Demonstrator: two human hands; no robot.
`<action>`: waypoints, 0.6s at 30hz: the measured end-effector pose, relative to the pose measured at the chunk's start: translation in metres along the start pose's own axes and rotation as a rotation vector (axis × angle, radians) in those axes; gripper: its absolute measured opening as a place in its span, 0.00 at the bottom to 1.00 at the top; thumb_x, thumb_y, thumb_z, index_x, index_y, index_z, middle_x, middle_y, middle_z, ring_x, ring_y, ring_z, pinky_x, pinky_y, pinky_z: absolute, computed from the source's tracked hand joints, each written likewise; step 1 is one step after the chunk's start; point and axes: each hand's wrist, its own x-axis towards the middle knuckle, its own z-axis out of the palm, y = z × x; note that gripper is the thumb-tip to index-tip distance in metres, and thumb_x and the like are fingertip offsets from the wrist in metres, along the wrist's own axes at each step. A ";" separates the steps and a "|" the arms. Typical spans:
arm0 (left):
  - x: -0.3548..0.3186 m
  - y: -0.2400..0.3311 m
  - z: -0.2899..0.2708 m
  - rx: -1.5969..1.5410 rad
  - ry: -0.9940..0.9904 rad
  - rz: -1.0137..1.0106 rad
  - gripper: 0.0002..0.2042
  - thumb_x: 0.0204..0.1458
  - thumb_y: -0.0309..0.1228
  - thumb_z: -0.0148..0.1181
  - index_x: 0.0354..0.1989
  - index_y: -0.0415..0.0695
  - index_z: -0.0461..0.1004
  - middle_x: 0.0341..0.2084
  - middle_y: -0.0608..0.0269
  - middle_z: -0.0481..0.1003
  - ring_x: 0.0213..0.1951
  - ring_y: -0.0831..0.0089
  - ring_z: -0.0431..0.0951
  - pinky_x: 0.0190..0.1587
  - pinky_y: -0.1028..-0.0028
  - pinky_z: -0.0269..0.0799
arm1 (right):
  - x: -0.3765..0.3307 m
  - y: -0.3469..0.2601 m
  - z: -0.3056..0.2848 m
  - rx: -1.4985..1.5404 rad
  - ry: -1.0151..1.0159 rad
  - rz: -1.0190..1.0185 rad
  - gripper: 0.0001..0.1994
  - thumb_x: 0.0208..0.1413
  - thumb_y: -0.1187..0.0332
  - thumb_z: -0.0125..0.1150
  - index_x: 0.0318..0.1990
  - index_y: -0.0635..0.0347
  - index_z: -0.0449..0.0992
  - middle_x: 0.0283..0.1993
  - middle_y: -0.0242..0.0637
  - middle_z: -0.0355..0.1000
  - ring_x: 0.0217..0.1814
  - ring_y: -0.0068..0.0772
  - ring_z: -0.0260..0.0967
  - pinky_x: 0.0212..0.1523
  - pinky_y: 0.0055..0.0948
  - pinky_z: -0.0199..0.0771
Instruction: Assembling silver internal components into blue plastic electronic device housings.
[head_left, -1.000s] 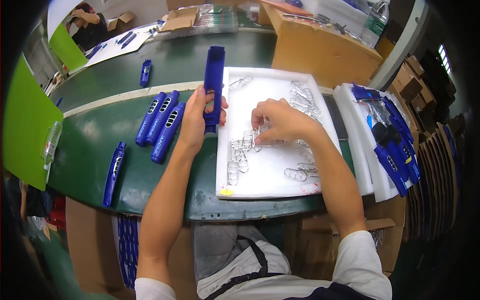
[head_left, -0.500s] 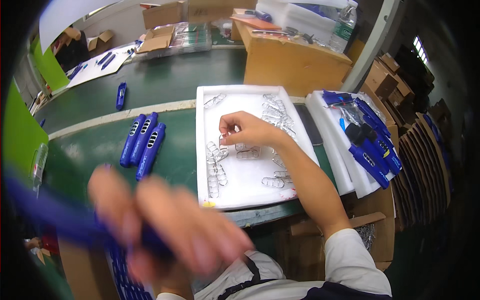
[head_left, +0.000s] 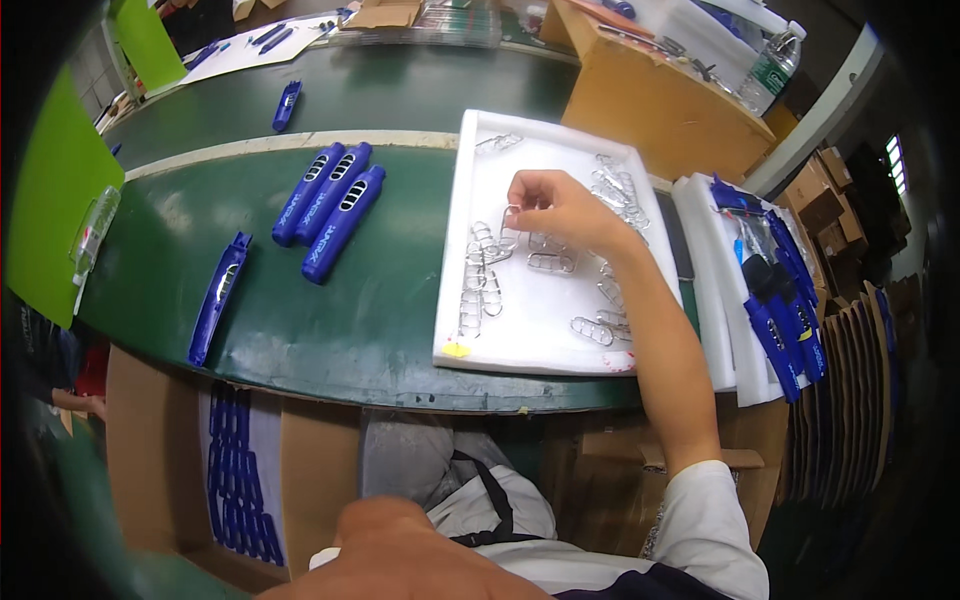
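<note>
Over the white foam tray point(head_left: 545, 352), my right hand point(head_left: 565, 205) pinches a small shiny oval slotted frame point(head_left: 510, 228) between thumb and fingertips. More of these frames point(head_left: 484, 275) lie loose in the tray, along its left side and its right side. My left hand point(head_left: 410, 555) is low at the bottom edge, close to the camera. Only its back shows, so its fingers are hidden. A long blue plastic casing point(head_left: 218, 300) lies on the green table, left of three blue casings point(head_left: 335, 215) that have slotted oval frames fitted.
Below the table edge, a cardboard box point(head_left: 150, 450) holds several blue casings point(head_left: 240, 480). More blue parts point(head_left: 785, 310) lie on white foam at the right. Behind the tray stands a wooden box point(head_left: 665, 110), with a water bottle point(head_left: 772, 65) on it.
My left hand has let go of a blue casing, which now lies at the table's left, and dropped to the bottom edge. The view has shifted; my right hand stays over the tray.
</note>
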 end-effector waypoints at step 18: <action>-0.004 -0.010 -0.009 0.053 -0.061 0.254 0.20 0.66 0.30 0.51 0.65 0.50 0.60 0.44 0.56 0.81 0.46 0.60 0.82 0.55 0.64 0.75 | 0.002 0.010 -0.004 0.006 0.017 -0.050 0.10 0.52 0.69 0.70 0.29 0.57 0.72 0.28 0.26 0.69 0.32 0.19 0.62 0.36 0.23 0.64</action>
